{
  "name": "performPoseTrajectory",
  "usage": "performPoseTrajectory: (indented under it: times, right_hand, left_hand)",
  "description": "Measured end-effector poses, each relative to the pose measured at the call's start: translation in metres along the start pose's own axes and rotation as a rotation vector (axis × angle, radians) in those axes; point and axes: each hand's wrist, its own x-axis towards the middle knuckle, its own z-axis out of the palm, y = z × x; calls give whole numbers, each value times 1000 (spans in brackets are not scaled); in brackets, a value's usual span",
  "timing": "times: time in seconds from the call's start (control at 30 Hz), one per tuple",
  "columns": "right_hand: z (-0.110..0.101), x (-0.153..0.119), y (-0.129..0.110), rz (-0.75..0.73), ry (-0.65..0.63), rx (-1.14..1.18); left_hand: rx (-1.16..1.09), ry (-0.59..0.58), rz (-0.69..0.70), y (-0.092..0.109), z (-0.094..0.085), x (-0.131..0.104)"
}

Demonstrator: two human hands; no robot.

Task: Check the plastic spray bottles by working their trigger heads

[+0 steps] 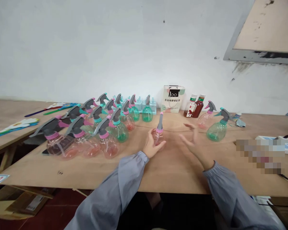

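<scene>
A pixelated patch at the right edge of the frame hides whatever lies there on the table, beside a white box whose far end is cut off by the frame edge. The right hand is motion-blurred; its fingers look spread and apart, holding nothing, but their exact pose is hard to make out. The print on the white paper bag against the wall is too small to read.

Just left of centre, the left hand is wrapped around the lower body of a small pink spray bottle, which stands upright on the plywood table, its grey trigger head rising above the fingers. The palm covers much of the bottle's left side. The right hand hovers just right of the bottle, not touching it.

In the left middle of the frame stands a crowd of pink and green spray bottles. At right centre a green spray bottle and a pink one stand apart, with two brown drink bottles behind.
</scene>
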Motion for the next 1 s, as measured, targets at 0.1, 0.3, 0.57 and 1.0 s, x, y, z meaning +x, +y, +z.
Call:
performPoseTrajectory:
  times: [0.1,0.3,0.57,1.0]
  right_hand:
    - [43,8,-28,47,-167,215]
    - [56,11,-23,242,-98,422]
    - [49,13,-15,343,-44,585]
    - [42,21,-14,580,10,740]
  left_hand:
    - [41,-95,46,5,17,-11]
    - [-149,106,30,-6,24,8]
    - [216,454,-266,-39,-10,157]
    - [393,207,-321,-26,-2,128]
